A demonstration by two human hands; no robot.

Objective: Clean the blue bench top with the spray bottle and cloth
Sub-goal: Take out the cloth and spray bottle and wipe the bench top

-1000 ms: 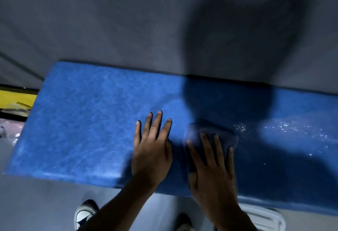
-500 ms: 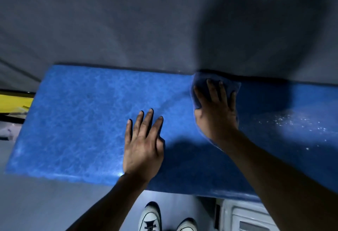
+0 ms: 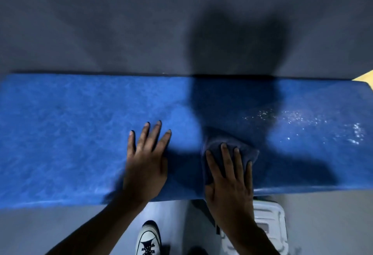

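Observation:
The blue bench top (image 3: pixel 70 137) runs across the whole view against a grey wall. My right hand (image 3: pixel 228 180) lies flat with straight fingers on a dark blue cloth (image 3: pixel 244 149), pressing it onto the bench near the front edge, in shadow. To its left, my left hand (image 3: pixel 146 161) rests flat on the bare bench, fingers spread. White spray droplets (image 3: pixel 302 121) speckle the surface to the right of the cloth. No spray bottle is in view.
Under the bench's front edge on the right stands a white plastic object (image 3: pixel 270 226). My white shoe (image 3: pixel 148 238) is on the grey floor below. A yellow patch (image 3: pixel 365 79) shows at the bench's far right end.
My right hand has pulled the cloth from the back edge by the wall to the front of the bench. The view has shifted right, showing more droplets. My left hand stays flat.

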